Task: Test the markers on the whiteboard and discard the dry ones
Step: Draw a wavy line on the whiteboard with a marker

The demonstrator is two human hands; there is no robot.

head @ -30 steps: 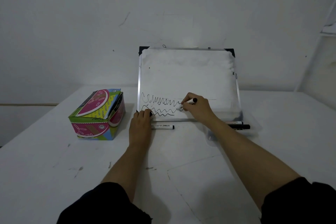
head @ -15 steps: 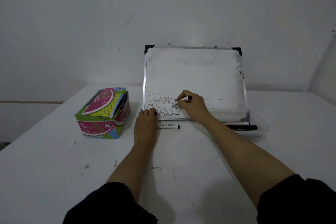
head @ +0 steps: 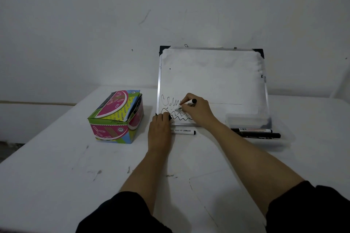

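The whiteboard (head: 212, 77) leans against the wall, with black scribbles and wavy lines across its lower left. My right hand (head: 198, 112) grips a white marker (head: 186, 103) with a black end, its tip against the board among the scribbles. My left hand (head: 160, 131) rests at the board's lower left corner, and its fingertips pinch a small black piece that looks like the marker cap (head: 169, 117). A capped white marker (head: 183, 131) lies on the table just below the board.
A colourful cardboard box (head: 115, 119) with its lid ajar stands left of the board. A clear plastic tray (head: 284, 142) at the board's lower right holds two markers (head: 255, 133). The white table (head: 56, 166) carries a few dark smudges.
My right hand has slid the marker leftward along the board, back over the scribbles. My left hand has stayed at the board's corner.
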